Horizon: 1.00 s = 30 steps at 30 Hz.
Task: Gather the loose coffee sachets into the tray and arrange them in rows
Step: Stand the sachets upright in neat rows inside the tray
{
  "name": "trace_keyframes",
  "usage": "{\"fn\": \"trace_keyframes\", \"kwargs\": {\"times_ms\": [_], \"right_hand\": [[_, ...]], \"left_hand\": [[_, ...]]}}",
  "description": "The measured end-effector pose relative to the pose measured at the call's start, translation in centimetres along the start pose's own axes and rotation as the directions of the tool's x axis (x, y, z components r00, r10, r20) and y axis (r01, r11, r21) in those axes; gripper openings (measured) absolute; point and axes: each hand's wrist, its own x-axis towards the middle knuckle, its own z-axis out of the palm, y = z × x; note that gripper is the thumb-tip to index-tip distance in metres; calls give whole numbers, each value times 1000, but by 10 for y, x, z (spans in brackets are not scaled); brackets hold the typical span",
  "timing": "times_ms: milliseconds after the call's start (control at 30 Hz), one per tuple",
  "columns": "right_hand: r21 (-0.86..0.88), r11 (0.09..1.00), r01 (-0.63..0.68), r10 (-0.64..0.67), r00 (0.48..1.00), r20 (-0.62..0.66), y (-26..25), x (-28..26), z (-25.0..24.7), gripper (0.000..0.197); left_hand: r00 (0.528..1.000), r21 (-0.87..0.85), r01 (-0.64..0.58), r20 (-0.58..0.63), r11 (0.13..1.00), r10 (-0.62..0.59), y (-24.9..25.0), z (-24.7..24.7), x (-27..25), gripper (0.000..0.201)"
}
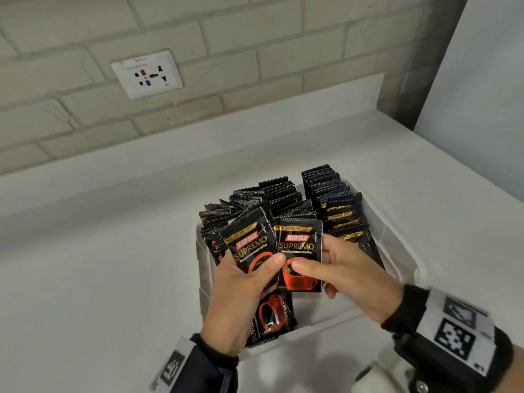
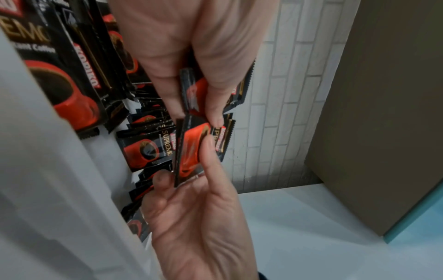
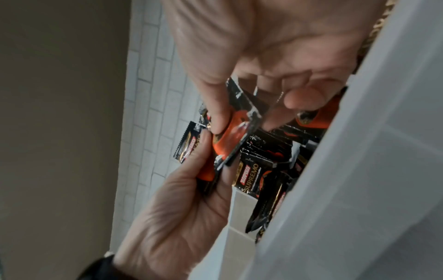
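Note:
A white translucent tray (image 1: 408, 251) on the counter holds several rows of black Kopiko Supremo sachets (image 1: 326, 188) standing on edge. Over the tray's near end, my left hand (image 1: 249, 268) pinches one sachet (image 1: 249, 242) between thumb and fingers. Beside it my right hand (image 1: 314, 259) pinches a second sachet (image 1: 300, 251), and the two sachets sit edge to edge. The left wrist view shows my left hand (image 2: 191, 106) on its sachet (image 2: 191, 91) and the right hand's sachet (image 2: 189, 149) below. In the right wrist view my right hand (image 3: 239, 113) grips its sachet (image 3: 242, 125). Another sachet (image 1: 272, 316) lies flat under my left hand.
The white counter (image 1: 99, 265) spreads to the left of the tray and behind it. A brick wall with a power socket (image 1: 147, 75) stands behind, and a pale panel (image 1: 482, 80) rises at the right. A white object (image 1: 377, 375) sits at the bottom edge.

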Motion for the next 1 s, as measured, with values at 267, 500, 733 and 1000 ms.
{"fn": "trace_keyframes", "kwargs": {"times_ms": [267,500,733,1000], "right_hand": [[-307,940,153,-175,983,-47,-24,2,-21,41],[-627,755,191,-97,979,181,-39,3,-32,22],[-824,518,230,-86,972,217,-58,29,-41,28],[-947,37,319,-6,948,319,-48,57,-17,12]], "left_hand": [[999,207,7,33,978,-15,0,-15,3,36],[998,320,-39,61,946,21,5,-20,-6,32],[985,260,-105,-106,960,137,25,-50,-6,35],[969,180,-173,-142,968,200,30,-63,-8,33]]}}
